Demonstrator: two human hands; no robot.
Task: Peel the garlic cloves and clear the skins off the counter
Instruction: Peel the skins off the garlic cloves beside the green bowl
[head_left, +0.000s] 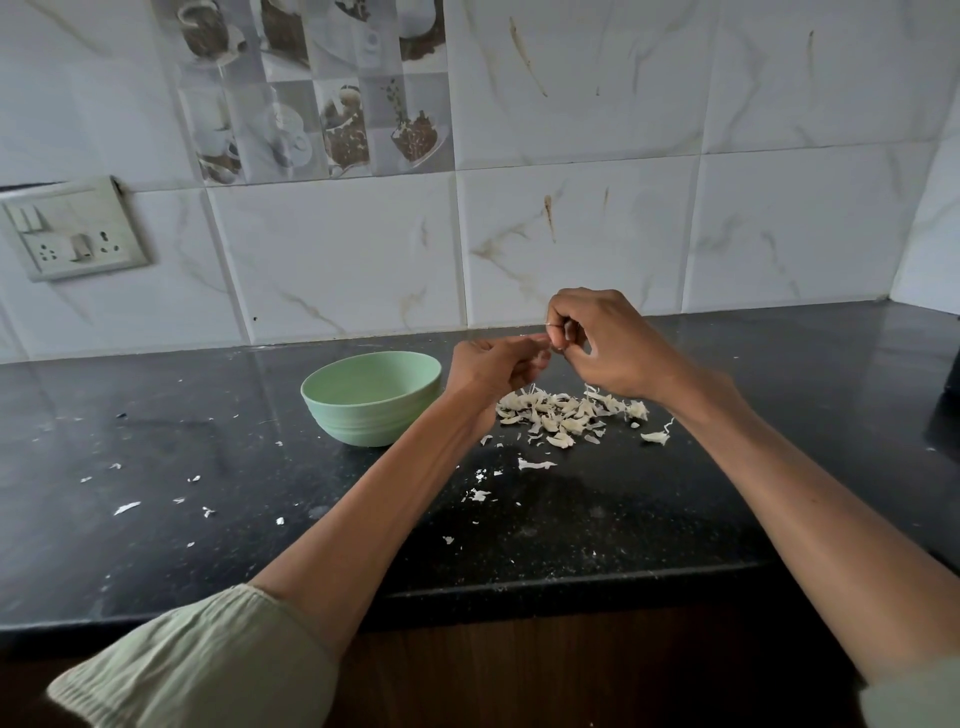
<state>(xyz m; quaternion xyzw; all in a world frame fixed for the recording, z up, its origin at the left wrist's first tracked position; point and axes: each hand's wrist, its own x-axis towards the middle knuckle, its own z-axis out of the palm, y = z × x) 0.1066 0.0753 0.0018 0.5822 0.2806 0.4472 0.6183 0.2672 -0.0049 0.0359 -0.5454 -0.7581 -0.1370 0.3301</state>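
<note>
A pale green sleeve (197, 670) is reaching in as the left hand (488, 366) and right hand (608, 343) are pinching a garlic clove (540, 343) above the skins (566, 410) beside the bowl (371, 397). Peeling seems underway; next, dropping it in.

The light is soft and dim, daylight-like, falling more on the tiled wall (571, 234) than on the black counter (156, 441), which stays dark with a faint sheen near the back. A broad shadow lies under the forearms toward the counter's front edge. Tile lines bow toward the frame edges from the wide lens. The nearest sleeve (197, 670) looks soft; the middle is sharp.
</note>
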